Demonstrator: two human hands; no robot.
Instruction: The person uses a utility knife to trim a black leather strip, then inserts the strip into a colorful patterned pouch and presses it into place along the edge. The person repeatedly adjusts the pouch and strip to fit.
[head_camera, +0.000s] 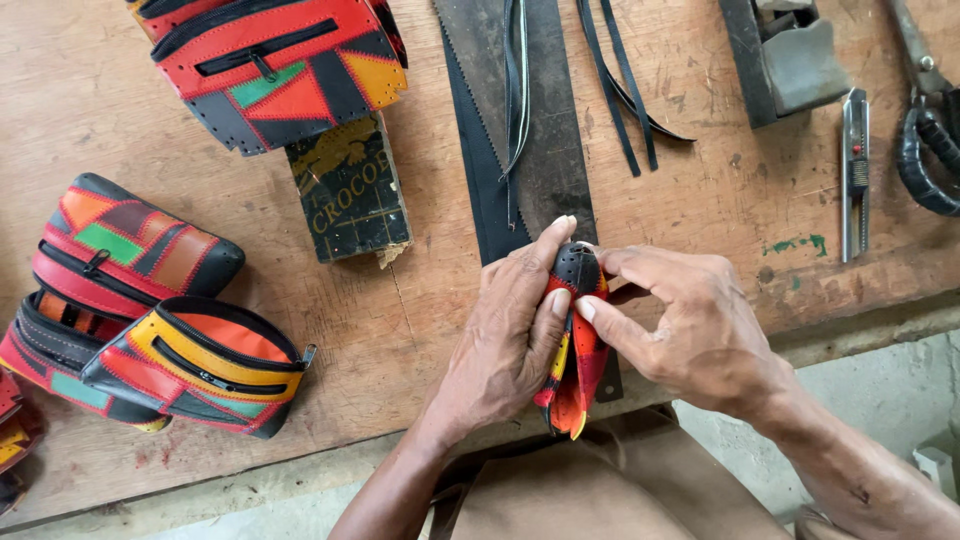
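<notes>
Item in hand: a folded patchwork leather piece in red, orange, yellow and black (577, 345), held edge-up above the near edge of the worn wooden workbench (420, 330), its black perforated top end pinched between the curled fingers and thumb of the left hand (505, 335) on one side and the closed thumb and forefinger of the right hand (690, 335) on the other, fingertips meeting at that top end. Surrounding: a dark saw blade (500, 130) and thin black leather strips (620, 80) just beyond the fingers; a black printed block (350, 195) and finished zipped patchwork pouches (150, 310) to the left; a utility knife (855, 170) and black-handled scissors (930, 130) well to the right.
</notes>
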